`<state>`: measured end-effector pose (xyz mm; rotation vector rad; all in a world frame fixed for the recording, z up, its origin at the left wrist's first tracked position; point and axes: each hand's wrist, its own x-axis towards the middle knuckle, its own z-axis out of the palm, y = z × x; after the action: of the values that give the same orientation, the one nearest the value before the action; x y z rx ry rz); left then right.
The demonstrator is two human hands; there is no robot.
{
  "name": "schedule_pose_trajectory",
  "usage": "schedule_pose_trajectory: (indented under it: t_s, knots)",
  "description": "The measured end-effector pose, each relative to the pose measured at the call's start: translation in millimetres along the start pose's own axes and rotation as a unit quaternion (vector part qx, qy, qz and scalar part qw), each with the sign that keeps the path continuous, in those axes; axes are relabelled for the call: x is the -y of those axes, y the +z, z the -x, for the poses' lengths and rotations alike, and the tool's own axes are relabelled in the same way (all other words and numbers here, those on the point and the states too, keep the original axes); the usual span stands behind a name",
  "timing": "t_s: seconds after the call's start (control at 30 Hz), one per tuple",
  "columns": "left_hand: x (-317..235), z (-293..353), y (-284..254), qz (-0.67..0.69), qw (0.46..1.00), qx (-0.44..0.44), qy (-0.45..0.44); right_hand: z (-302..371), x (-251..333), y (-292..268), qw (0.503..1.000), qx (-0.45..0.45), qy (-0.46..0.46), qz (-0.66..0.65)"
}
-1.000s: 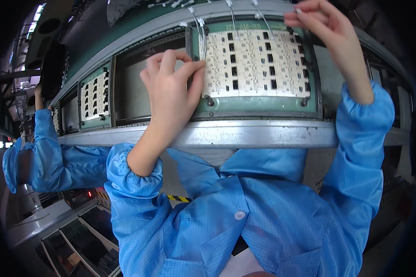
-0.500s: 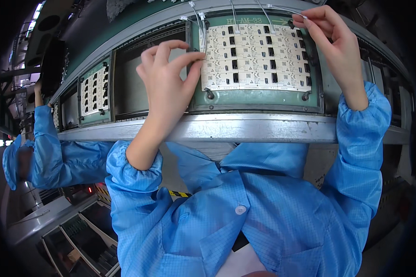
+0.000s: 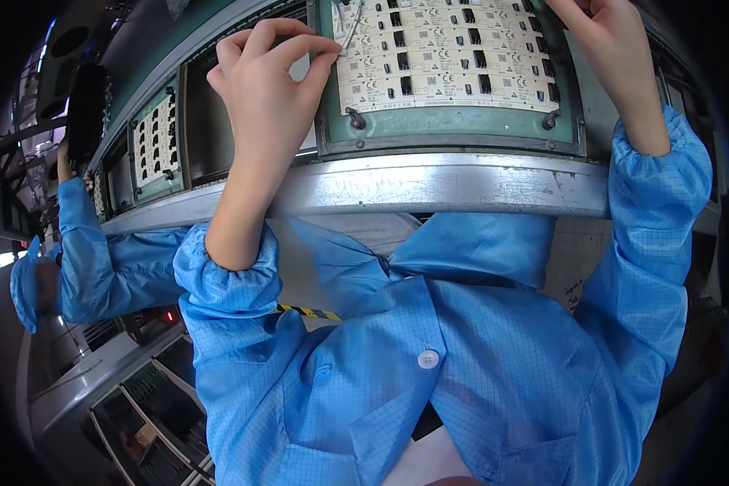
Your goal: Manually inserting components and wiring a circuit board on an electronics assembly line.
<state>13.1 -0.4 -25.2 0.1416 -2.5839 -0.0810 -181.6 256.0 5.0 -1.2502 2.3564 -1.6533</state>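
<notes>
A panel of white circuit boards with rows of black parts lies in a green fixture tray. My left hand is at the panel's left edge, thumb and index finger pinched together at the lower end of a thin white wire. That wire runs up along the edge and out of the picture. Beyond the panel's upper right corner is my right hand. The top of the picture cuts off its fingertips, so what they hold is hidden. Black clips sit at the tray's near corners.
A scratched metal rail runs between my body and the tray. Farther left on the line sits another fixture with a similar panel. A co-worker in a blue coat reaches toward the line at the far left. Dark slotted racks stand lower left.
The view has shifted, so the panel and both hands sit higher in it. My left hand stays by the panel's left edge. My right fingertips, earlier pinching a white wire, have left the picture.
</notes>
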Motion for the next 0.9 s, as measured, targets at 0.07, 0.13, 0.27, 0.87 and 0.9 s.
schedule_pose_trajectory:
  t_s: [0.07,0.13,0.27,0.87,0.9]
  knots:
    - [-4.4,-4.5,1.1,0.013,1.0,-0.008,0.003,0.5,1.3,-6.4,1.0,-0.005,0.005,-0.006]
    - [-5.0,-8.7,-5.2,-0.019,0.999,0.006,0.031,0.0,-0.1,-8.5,1.0,-0.003,-0.004,-0.003]
    - [-40.5,-20.8,-28.0,-0.017,0.995,0.075,-0.057,-1.0,-8.7,-7.0,1.0,-0.001,-0.01,-0.005]
    - [-29.9,-2.6,-13.1,-0.016,0.999,-0.02,0.035,-5.9,-28.1,-13.0,0.999,-0.014,-0.027,0.015]
    - [-29.2,-2.6,-12.7,-0.016,0.999,-0.019,0.036,-5.8,-28.4,-12.1,1.0,-0.012,-0.024,0.009]
